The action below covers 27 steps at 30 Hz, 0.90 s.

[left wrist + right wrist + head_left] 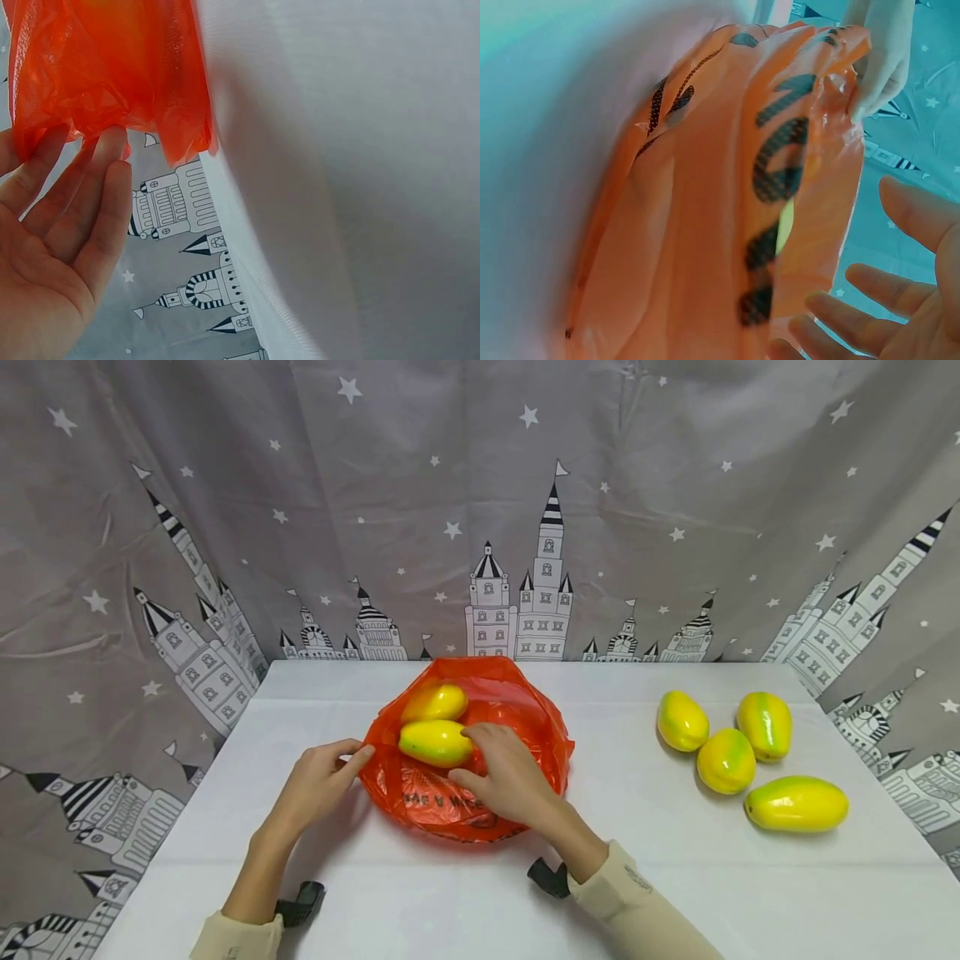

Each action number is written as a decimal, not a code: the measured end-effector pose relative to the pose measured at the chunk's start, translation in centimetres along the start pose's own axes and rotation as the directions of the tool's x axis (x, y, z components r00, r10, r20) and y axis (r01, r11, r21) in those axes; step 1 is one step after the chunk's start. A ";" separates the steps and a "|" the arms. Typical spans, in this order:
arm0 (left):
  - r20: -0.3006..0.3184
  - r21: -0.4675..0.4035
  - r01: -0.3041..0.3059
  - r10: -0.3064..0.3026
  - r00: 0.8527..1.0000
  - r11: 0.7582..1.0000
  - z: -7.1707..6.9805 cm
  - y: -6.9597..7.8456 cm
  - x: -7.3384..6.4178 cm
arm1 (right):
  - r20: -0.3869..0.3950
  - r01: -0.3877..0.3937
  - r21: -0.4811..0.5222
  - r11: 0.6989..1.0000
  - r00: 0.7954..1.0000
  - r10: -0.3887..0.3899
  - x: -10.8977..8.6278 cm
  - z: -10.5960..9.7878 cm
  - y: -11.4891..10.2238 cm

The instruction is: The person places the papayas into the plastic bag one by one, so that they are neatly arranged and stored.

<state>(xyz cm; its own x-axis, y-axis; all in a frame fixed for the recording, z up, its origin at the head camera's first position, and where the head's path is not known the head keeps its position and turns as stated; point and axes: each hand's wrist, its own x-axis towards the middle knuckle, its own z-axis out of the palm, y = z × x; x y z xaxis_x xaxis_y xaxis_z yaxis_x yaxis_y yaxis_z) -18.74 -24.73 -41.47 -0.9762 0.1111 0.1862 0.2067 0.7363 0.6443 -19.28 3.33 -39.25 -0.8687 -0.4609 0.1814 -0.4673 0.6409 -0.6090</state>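
Observation:
A red plastic bag [442, 806] with dark print stands with its mouth wide on the white table. Inside it lie two glossy yellow-green papaya-like fruits: a front one [433, 743] and a back one [438, 702]. My left hand [318, 781] pinches the bag's left rim between thumb and fingers; the left wrist view shows its fingertips against the red film [105, 67]. Over the bag's mouth is my right hand [506, 772], its fingertips right by the front fruit's right end. In the right wrist view its fingers [870, 330] are spread, with nothing between them.
To the right on the white table [637, 877] is a group of several similar fruits, among them a long one [797, 804] at the front and a rounder one [726, 762]. A grey curtain [480, 485] printed with castles and stars hangs behind the table.

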 end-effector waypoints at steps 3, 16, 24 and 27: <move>0.002 0.000 0.004 -0.004 1.000 1.000 0.0 0.0 0.0 | -0.014 0.011 0.006 1.000 1.000 -0.011 -0.4 -0.2 0.2; 0.003 -0.006 0.007 -0.007 1.000 1.000 0.2 0.0 0.0 | -0.099 0.059 0.001 0.998 0.993 -0.059 -2.7 -1.1 0.9; 0.005 -0.005 0.005 -0.005 1.000 1.000 0.2 0.0 0.1 | -0.176 0.043 -0.016 0.999 0.983 -0.045 -4.5 -2.0 1.8; 0.005 -0.002 0.016 -0.016 1.000 1.000 0.2 0.0 0.0 | -0.197 0.040 -0.007 0.999 0.980 -0.040 -4.8 -2.2 2.2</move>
<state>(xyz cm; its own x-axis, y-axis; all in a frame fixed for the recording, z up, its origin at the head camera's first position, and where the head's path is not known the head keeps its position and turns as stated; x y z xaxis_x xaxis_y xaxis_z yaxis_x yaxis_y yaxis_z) -18.77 -24.61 -41.59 -0.9798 0.1025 0.1719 0.1909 0.7365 0.6490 -16.49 8.28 -39.78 -0.8645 -0.3564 0.3545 -0.5026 0.6264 -0.5958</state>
